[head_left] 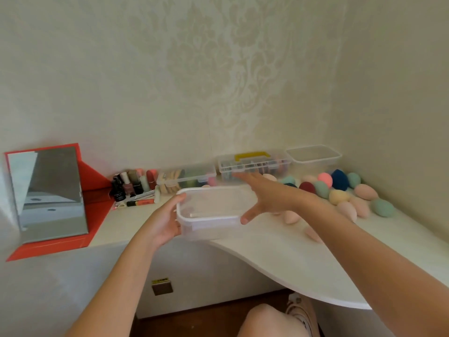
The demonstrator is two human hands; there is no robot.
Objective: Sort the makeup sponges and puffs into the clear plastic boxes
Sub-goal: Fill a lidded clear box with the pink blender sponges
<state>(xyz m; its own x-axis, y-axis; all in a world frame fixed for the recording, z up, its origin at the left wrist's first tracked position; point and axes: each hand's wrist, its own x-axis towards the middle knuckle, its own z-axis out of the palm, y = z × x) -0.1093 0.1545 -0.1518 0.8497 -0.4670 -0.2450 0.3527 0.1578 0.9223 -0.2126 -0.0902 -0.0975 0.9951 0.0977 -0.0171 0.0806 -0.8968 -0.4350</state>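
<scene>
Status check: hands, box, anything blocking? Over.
Left grip holds white-rimmed clear plastic box at its left end. Right grip open, spread above it. Egg-shaped coloured sponges loose on white table, right of box.

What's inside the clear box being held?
Nothing visible: the clear box looks empty through its lid and walls. The left hand and right hand cover its ends, so those corners can't be checked.

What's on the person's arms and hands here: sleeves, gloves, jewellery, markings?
Nothing worn that the head view shows. The left forearm and right forearm are bare to the frame edge, with no sleeves or cuffs. The left hand and right hand have no gloves, and no ring, watch or bracelet is visible. Nails are too blurred to judge.
</scene>
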